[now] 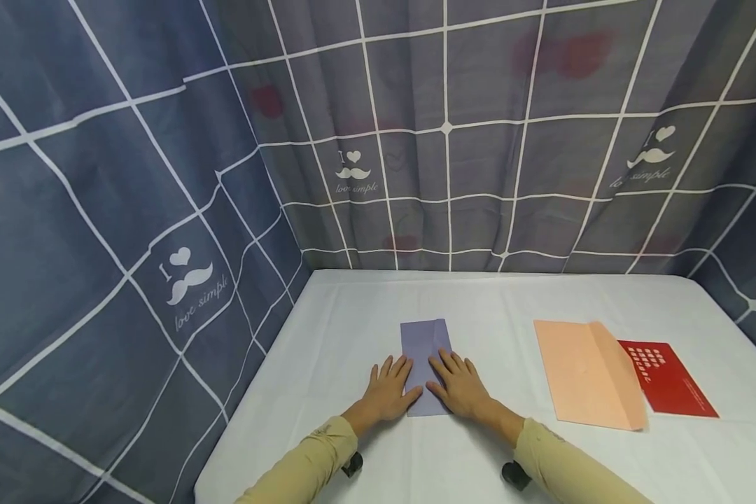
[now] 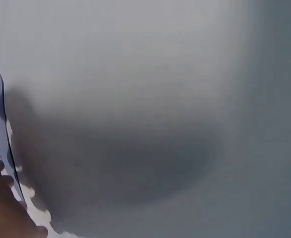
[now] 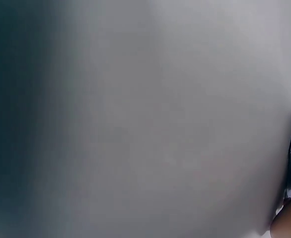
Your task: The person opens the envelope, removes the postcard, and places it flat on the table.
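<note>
A purple paper envelope (image 1: 419, 340) lies upright on the white table in the head view, a crease running down near its right side. My left hand (image 1: 388, 392) rests on its left edge, fingers extended and thumb reaching over the lower part. On the right edge lies my right hand (image 1: 461, 386), its fingers spread and fairly straight, thumb pointing inward. The left wrist view catches only a sliver of the purple envelope (image 2: 1, 124) beside the fingers (image 2: 6, 213). In the right wrist view, part of the hand (image 3: 290, 220) shows at the lower right corner.
To the right, a peach envelope (image 1: 582, 374) with its flap on the right side partly overlaps a red card (image 1: 674, 381) with white print. The white table (image 1: 479, 301) ends at a dark grid-patterned curtain (image 1: 416, 168) behind and at both sides.
</note>
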Available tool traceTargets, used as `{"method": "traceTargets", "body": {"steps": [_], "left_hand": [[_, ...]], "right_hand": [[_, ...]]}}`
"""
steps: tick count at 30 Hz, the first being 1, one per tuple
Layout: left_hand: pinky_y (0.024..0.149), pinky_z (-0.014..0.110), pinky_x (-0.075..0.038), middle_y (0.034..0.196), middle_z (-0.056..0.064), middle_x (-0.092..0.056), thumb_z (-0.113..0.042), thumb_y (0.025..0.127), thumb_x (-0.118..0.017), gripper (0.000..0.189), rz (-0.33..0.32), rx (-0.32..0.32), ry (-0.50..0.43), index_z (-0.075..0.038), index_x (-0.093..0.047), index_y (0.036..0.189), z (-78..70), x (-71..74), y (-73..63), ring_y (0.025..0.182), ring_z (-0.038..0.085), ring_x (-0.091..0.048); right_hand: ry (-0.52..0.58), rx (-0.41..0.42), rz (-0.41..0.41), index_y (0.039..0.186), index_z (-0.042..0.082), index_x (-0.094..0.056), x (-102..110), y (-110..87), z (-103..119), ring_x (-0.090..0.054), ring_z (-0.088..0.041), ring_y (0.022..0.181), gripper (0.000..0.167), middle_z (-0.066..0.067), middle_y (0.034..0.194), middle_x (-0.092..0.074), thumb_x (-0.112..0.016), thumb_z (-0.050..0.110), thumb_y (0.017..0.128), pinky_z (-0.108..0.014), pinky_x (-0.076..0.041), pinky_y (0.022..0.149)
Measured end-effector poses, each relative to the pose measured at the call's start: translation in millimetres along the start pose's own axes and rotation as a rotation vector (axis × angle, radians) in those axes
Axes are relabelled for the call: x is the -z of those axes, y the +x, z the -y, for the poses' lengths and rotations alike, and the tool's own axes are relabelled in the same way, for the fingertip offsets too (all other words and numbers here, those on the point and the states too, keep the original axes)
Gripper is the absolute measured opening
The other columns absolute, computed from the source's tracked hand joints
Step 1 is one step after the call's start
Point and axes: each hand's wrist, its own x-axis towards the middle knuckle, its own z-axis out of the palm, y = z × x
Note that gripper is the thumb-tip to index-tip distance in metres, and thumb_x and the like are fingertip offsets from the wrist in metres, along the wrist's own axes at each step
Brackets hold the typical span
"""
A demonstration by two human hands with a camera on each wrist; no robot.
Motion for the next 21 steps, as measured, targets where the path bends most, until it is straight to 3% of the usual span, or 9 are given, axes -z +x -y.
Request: {"method": "traceTargets", "body": {"steps": [7,21], "left_hand": [[0.108,0.058,-0.017,0.156,0.008,-0.022,-0.056,0.099,-0.032,0.070,0.094,0.000,0.054,-0.011,-0.027,0.151,2.3,1.5,3.8,0.141,0.033,-0.016],[0.109,0.057,-0.015,0.157,0.007,-0.017,-0.057,0.099,-0.027,0.070,0.132,0.010,0.111,-0.012,-0.022,0.153,1.0,0.5,4.6,0.143,0.032,-0.012]], "right_hand": [[-0.059,0.016,-0.009,0.137,0.001,-0.049,-1.2,-4.2,2.8,-0.033,-0.047,0.130,0.044,-0.026,0.144,-0.037,-0.048,0.025,0.101,-0.063,-0.025,0.101],[-0.084,-0.022,-0.006,0.137,0.002,-0.049,1.3,-1.6,4.4,-0.036,-0.046,0.128,0.044,-0.024,0.143,-0.039,-0.050,0.026,0.100,-0.059,-0.028,0.102]]}}
